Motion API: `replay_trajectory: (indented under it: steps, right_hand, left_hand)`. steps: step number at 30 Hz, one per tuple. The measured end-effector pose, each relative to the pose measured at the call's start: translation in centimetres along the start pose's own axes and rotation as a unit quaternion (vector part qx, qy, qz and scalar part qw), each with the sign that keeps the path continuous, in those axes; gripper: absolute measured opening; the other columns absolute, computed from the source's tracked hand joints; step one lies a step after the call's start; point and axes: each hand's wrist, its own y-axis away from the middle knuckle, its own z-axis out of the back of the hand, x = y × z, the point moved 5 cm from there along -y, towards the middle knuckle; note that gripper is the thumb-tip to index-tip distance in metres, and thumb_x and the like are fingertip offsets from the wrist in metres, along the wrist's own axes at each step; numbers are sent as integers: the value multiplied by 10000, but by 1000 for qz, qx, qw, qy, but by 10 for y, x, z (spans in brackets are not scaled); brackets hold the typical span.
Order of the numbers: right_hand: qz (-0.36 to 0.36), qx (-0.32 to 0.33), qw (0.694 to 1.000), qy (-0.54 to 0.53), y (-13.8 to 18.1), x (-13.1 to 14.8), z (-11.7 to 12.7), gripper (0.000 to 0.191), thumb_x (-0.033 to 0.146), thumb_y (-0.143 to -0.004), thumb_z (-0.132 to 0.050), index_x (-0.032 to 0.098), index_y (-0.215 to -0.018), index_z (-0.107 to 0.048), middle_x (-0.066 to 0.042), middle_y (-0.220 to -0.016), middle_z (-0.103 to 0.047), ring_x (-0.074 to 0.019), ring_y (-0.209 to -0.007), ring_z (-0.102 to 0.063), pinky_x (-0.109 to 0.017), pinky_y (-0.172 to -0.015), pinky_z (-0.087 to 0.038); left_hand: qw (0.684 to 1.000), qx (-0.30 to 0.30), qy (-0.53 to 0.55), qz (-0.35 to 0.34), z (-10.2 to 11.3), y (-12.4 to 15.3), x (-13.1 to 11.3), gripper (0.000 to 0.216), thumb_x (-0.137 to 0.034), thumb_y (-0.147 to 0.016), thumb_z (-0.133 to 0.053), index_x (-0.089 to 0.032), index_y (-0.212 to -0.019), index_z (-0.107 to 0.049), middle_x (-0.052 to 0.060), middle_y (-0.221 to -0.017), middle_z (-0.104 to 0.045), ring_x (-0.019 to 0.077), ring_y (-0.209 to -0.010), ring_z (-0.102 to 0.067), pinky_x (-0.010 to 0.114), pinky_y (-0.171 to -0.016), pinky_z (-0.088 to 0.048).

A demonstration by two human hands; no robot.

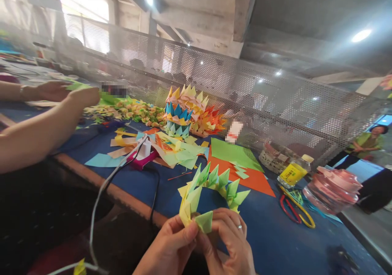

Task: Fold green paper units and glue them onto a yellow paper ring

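An open ring of folded paper, made of pointed green and pale yellow pieces, curves over the blue tabletop in front of me. My left hand pinches its left end between thumb and fingers. From the other side, my right hand, with a ring on one finger, grips the folded pieces where a green paper piece sticks up between my hands. Fingers hide how these pieces join. Farther back stand finished-looking folded-paper rings in blue, peach-yellow and orange.
Green and orange paper sheets lie ahead. A yellow-labelled bottle, pink jug and scissors stand or lie right. Left are a power strip with cables, a heap of paper pieces and another person's hands.
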Motion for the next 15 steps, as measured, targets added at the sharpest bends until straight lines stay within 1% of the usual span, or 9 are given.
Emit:
replay_trajectory:
  steps: [4,7,10,13,15]
  right_hand:
    - [-13,-21,1000,10,0,2,1,131,337,-890,-615,250,-793,-621,7,-797,-682,-191,-779,-622,-343,-821,-373]
    - [-23,-23,999,14,-1,4,1,106,316,-884,-602,253,-800,-621,3,-799,-676,-195,-769,-610,-344,-817,-371]
    - [-18,-32,999,16,-3,6,0,88,243,-868,-604,251,-780,-606,13,-780,-674,-188,-765,-618,-344,-828,-364]
    - [-3,-46,999,25,-5,8,-2,91,179,-826,-605,251,-772,-597,19,-760,-677,-193,-766,-636,-355,-835,-363]
    - [1,-52,998,34,-5,9,-3,96,166,-801,-600,255,-768,-597,21,-743,-675,-201,-757,-642,-363,-828,-372]
  left_hand:
    - [1000,12,12,5,3,-3,-2,330,-346,-538,-923,-150,-734,-744,45,-741,-709,206,-764,-663,298,-765,-510]
    - [1000,15,17,-1,3,-4,-4,308,-339,-547,-919,-164,-726,-738,38,-761,-721,213,-790,-671,294,-768,-510]
    - [999,33,25,2,-2,-4,-4,293,-337,-566,-911,-163,-716,-729,36,-773,-723,210,-812,-671,288,-786,-499]
    - [998,53,21,4,-7,-4,-5,302,-357,-593,-898,-150,-731,-728,38,-741,-709,207,-803,-662,295,-788,-490]
    - [999,50,13,1,-7,-3,-6,308,-360,-591,-898,-144,-722,-722,34,-713,-695,203,-783,-655,295,-781,-487]
